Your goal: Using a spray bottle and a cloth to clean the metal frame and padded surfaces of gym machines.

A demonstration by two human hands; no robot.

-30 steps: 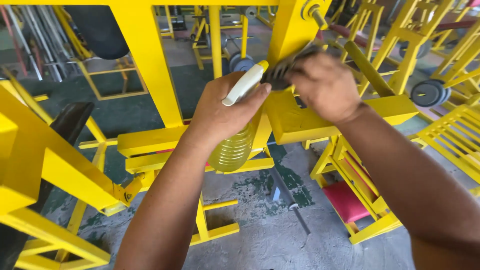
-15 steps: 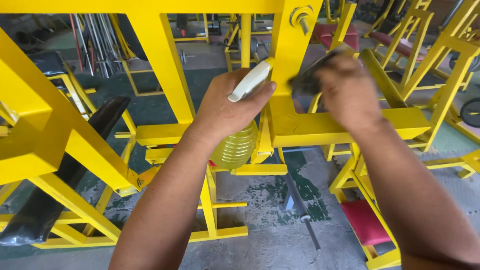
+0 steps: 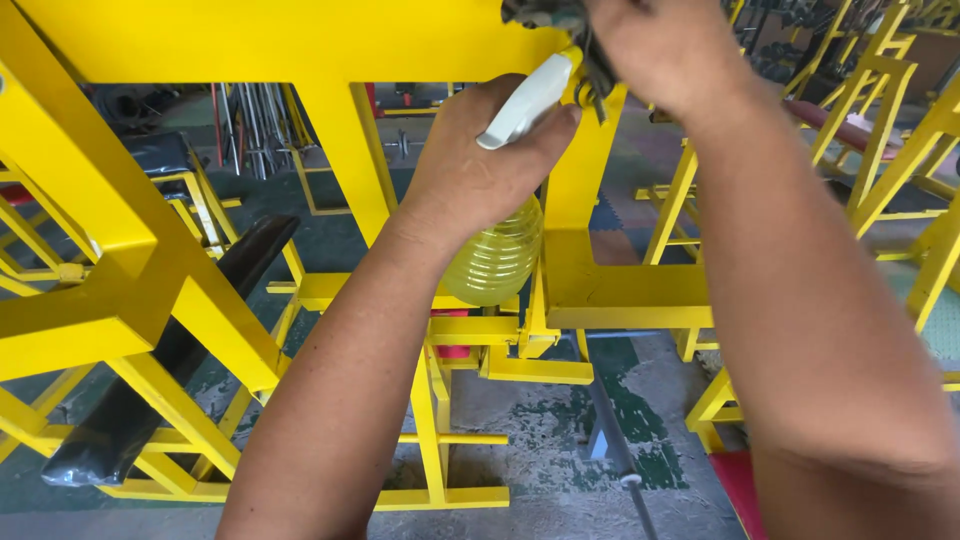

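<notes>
Bottle (image 3: 497, 262) inside left hand (image 3: 480, 170) fingers; right hand (image 3: 655, 45) apparently grips cloth (image 3: 545, 14).

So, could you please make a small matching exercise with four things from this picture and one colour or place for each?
Things:
1. spray bottle
2. cloth
3. long pad
4. steel frame

Descriptions:
a. black, lower left
b. painted yellow
c. in the left hand, pale yellow liquid
d. dark, under the right hand

Pairs: 1-c, 2-d, 3-a, 4-b
</notes>
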